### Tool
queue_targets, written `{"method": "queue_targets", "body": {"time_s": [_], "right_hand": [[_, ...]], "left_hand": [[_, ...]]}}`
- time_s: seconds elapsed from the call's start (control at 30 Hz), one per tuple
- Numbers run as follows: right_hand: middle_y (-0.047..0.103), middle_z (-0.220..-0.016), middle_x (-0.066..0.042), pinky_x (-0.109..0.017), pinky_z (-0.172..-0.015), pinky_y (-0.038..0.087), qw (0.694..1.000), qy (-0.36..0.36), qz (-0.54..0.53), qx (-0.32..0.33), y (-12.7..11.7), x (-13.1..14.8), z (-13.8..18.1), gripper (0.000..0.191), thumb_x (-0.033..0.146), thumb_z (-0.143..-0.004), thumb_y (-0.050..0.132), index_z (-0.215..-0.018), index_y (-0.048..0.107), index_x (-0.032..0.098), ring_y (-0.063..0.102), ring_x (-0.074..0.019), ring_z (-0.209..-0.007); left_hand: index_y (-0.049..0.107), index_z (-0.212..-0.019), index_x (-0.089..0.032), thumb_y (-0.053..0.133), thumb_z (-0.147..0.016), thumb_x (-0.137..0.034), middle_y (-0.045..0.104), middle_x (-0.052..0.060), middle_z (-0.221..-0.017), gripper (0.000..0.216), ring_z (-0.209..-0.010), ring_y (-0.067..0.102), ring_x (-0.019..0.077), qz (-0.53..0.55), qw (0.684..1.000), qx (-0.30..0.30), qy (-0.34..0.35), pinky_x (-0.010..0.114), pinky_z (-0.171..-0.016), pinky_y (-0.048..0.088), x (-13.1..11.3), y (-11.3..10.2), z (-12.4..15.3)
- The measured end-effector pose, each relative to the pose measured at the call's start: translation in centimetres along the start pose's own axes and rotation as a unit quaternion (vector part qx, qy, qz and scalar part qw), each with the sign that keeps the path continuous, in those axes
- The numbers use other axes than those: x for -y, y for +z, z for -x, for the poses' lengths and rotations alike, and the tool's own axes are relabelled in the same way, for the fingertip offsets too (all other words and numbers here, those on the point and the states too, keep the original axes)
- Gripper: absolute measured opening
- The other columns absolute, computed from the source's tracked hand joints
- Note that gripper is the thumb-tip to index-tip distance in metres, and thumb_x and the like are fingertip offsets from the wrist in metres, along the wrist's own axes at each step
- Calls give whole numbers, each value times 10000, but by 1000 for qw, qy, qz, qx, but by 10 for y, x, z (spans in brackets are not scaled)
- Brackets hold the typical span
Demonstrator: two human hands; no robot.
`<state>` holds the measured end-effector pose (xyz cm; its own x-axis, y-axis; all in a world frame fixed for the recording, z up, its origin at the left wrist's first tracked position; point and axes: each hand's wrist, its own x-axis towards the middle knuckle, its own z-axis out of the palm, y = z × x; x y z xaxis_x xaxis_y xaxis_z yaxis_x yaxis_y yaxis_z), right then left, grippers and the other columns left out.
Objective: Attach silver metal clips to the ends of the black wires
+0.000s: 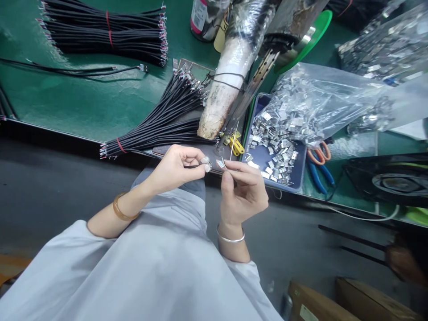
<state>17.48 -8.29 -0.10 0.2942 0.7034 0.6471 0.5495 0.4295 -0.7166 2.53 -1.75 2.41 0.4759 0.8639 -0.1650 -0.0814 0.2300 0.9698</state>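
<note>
Black, thin-sheathed cable [191, 166] is pinched between the thumb and fingers of the left hand [174, 168], its end poking out just past the fingertips, in front of the green worktop [83, 102]'s edge. Facing it, the right hand [243, 189] has its thumb and fingers closed on a small silver metal connector [220, 164] and seems also to grip a slender pale wire [235, 140] that rises from the fingers. Cable end and connector look near but apart; so small a grip could let the connector twist or drop below the edge, and the short strands could bend or meet it askew if either hand wavers. Close above the fingers points a perforated metal rod-like tool [262, 73]; should it be a hot iron, a careless lift might burn skin. A sleeve or wrist swinging right could catch the dark-blue plastic tray [303, 166] and scatter its loose silver pieces [277, 154], while one reaching forward might disorder the fanned black cable bundle [150, 133].
</note>
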Motion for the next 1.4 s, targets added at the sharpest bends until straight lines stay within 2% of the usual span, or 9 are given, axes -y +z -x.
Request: {"method": "queue_targets", "body": {"time_s": [0.2,0.37,0.47,0.57,0.67,0.93,1.1,1.3,1.4], "right_hand": [[798,-974,-24,-324,-774,649,997,-50,3,66,1,4,-3,89,148,-957,692,-972,697,236,776,-178,-882],[803,-979,-42,-342,-767,658,995,-90,20,35,2,3,-2,64,177,-993,644,-985,671,235,786,-194,-892],[805,-985,-42,-328,-753,667,997,-67,-2,38,1,-3,2,60,177,-989,652,-1012,662,231,793,-192,-890],[805,-1008,-44,-340,-776,680,999,-32,-17,19,0,-7,4,52,180,-990,647,-1017,649,225,802,-197,-905],[807,-1069,-57,-351,-830,681,999,-15,-14,43,-2,-9,3,69,158,-972,659,-995,649,223,802,-207,-980],[828,-1046,-75,-264,-827,650,984,-132,91,72,-3,-7,-4,145,75,-919,691,-947,646,210,807,-174,-937],[833,-1050,-77,-262,-820,662,972,-179,127,84,-4,-11,-7,201,38,-884,711,-956,641,212,817,-188,-938],[837,-1020,-61,-265,-786,682,968,-203,123,86,-4,-14,-16,221,33,-900,671,-871,592,237,821,-182,-911],[836,-1014,-64,-275,-765,687,966,-203,125,99,-4,-15,-22,233,43,-911,658,-841,562,244,820,-183,-909]], "left_hand": [[636,-627,-128,638,-682,-224,379,-69,-518,111,-516,298,48,-20,1000,6,14,190,-484,217,-1,0,-1],[609,-612,-147,652,-682,-229,361,-84,-502,115,-497,259,42,-4,1000,4,9,196,-484,204,-5,0,-1],[614,-604,-148,674,-676,-245,359,-82,-500,135,-498,256,45,3,1000,-7,-4,204,-490,213,-6,0,-1],[655,-622,-139,684,-668,-263,426,-53,-532,136,-528,326,61,4,999,-30,-20,209,-512,251,-6,-1,-2],[680,-625,-138,698,-667,-283,477,-32,-564,152,-561,387,77,0,999,-44,-18,218,-539,304,-6,-2,-3],[699,-602,-137,723,-666,-323,528,-14,-576,199,-575,429,87,-9,998,-67,-4,223,-545,344,-10,0,-7],[714,-602,-132,707,-661,-286,541,-18,-566,165,-563,433,81,-5,997,-76,6,213,-541,353,-7,2,-9],[729,-618,-134,718,-659,-290,634,6,-640,162,-621,517,104,5,993,-113,24,214,-570,419,-7,6,-13],[720,-602,-136,721,-654,-271,632,0,-633,145,-615,516,101,2,992,-122,29,211,-567,425,-9,7,-14]]}}
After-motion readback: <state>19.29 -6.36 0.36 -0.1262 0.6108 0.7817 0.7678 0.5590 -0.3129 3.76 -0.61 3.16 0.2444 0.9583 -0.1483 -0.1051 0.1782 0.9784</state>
